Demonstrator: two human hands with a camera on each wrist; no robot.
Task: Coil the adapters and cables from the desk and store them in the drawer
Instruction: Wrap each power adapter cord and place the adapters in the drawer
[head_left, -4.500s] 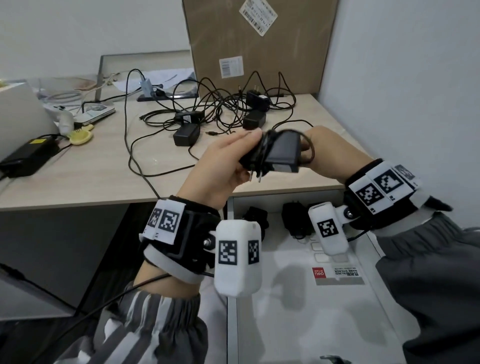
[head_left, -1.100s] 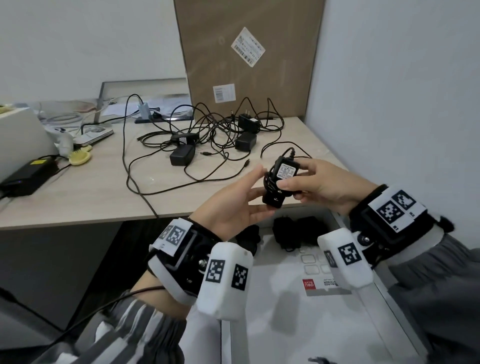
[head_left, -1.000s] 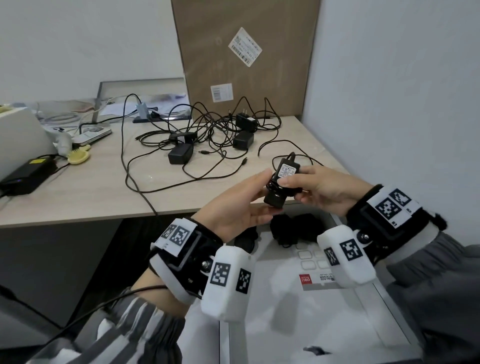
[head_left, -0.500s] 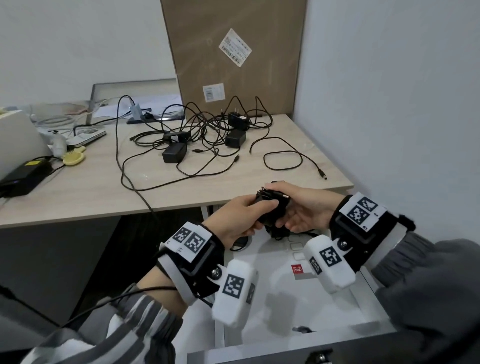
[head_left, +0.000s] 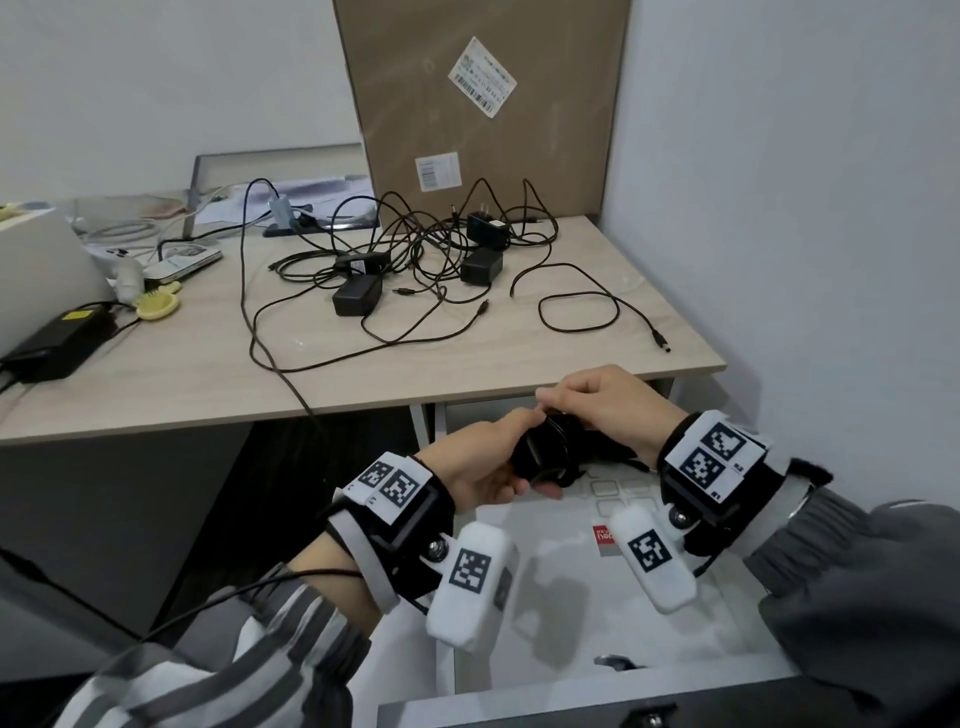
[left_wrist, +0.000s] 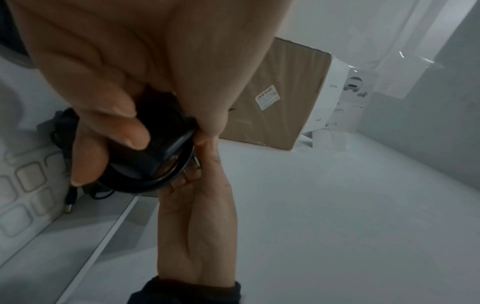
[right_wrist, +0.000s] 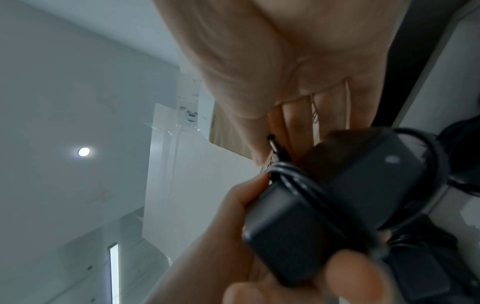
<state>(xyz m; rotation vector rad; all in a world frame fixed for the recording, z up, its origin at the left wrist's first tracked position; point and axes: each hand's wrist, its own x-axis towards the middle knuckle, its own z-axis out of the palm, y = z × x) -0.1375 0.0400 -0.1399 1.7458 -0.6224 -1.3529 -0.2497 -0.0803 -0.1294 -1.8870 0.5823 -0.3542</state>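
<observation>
A black adapter (head_left: 543, 451) with its cable coiled round it is held low over the back of the open white drawer (head_left: 571, 597). My left hand (head_left: 519, 470) grips it from the left and below, fingers curled round the body (left_wrist: 145, 156). From above, my right hand (head_left: 563, 410) holds the same adapter (right_wrist: 324, 205), its fingers curled over the far side. Dark stored adapters (head_left: 615, 457) lie in the drawer behind my hands, mostly hidden. On the desk (head_left: 156, 395) remains a tangle of black cables (head_left: 415, 260) with several adapters (head_left: 356, 301).
A tall cardboard box (head_left: 483, 104) leans against the wall behind the tangle. One loose cable end (head_left: 660, 343) lies near the desk's right front corner. A large black power brick (head_left: 57, 343) and a yellow brush (head_left: 156, 309) sit at the left. The wall runs close on the right.
Both hands have carried the coiled adapter down from above the desk's front edge to just over the back of the drawer. The view has tilted downward with them.
</observation>
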